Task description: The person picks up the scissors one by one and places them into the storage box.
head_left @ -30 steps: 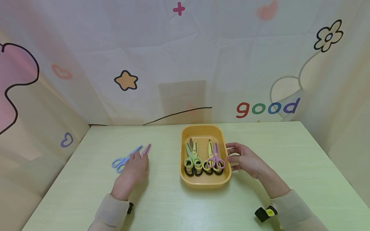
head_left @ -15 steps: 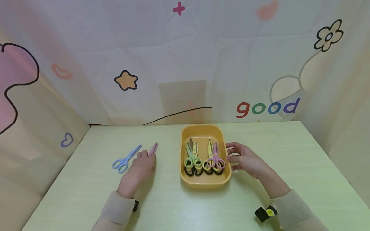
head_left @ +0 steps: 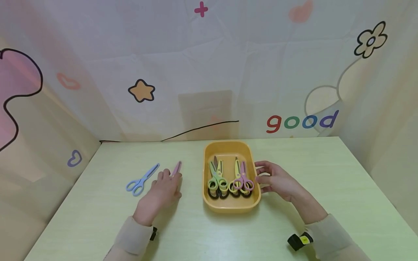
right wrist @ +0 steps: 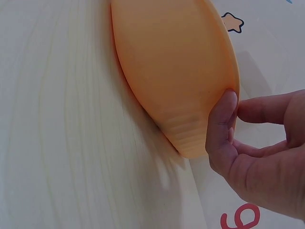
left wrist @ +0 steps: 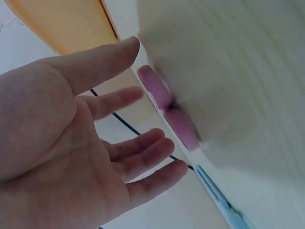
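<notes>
In the head view my left hand hovers low over pink scissors, hiding their handles. From the left wrist, its fingers look spread and loosely bent, apart from the pink handle loops on the table. Blue scissors lie just to the left. My right hand holds the right edge of a yellow tray, with the thumb on the outer wall and fingertips at the rim. Inside the tray are green scissors, pink scissors and yellow ones, overlapping black handles.
The pale wooden table ends at a printed cloth backdrop right behind the tray. Cloth also hangs at both sides. A stretch of table separates the left hand from the tray.
My left hand has shifted right, and the pink scissors under it have slid right, away from the blue scissors. Its thumb now shows, spread outward. The right hand and tray stay put.
</notes>
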### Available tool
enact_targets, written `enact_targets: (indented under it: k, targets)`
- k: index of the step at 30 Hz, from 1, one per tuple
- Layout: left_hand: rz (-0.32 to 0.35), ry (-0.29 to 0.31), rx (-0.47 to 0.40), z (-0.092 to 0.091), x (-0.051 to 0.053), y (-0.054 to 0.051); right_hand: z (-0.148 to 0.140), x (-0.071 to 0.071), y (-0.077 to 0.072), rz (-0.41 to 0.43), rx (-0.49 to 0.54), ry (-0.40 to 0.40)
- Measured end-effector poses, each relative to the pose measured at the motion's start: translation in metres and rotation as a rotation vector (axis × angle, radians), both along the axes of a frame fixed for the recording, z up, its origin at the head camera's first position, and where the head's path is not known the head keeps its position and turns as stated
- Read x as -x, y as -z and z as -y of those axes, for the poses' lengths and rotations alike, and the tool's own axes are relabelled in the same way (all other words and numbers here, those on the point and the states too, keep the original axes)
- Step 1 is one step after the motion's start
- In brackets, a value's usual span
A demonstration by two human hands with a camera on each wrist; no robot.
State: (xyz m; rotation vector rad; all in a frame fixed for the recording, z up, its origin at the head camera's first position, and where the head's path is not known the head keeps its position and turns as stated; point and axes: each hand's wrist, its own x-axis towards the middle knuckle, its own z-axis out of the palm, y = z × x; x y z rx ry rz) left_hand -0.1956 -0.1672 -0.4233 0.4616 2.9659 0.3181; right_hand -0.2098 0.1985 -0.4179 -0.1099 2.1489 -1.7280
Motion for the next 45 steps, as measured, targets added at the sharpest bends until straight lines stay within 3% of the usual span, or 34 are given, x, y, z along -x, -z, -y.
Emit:
enact_targets:
  k: [10,19,26,35,38,45]
  targets:
    - [0.037,0.043,0.053,0.014,0.006,0.014,-0.001,0.000,-0.001,-0.004,0.006,-0.003]
    - [0.061,0.081,-0.015,0.011,0.002,0.001,-0.001,0.001,0.000,0.002,-0.001,0.002]
    - [0.040,0.089,0.005,0.010,0.004,0.002,0.000,0.001,0.000,0.008,-0.002,0.007]
    - [0.072,0.063,0.027,0.007,0.006,0.000,0.000,0.000,-0.001,0.006,-0.004,0.005]
    - [0.048,0.067,0.019,0.008,0.006,0.002,0.000,0.000,-0.001,0.006,-0.001,0.004]
    - [-0.111,0.108,-0.038,0.007,0.006,0.004,-0.001,0.000,0.000,0.005,0.006,-0.003]
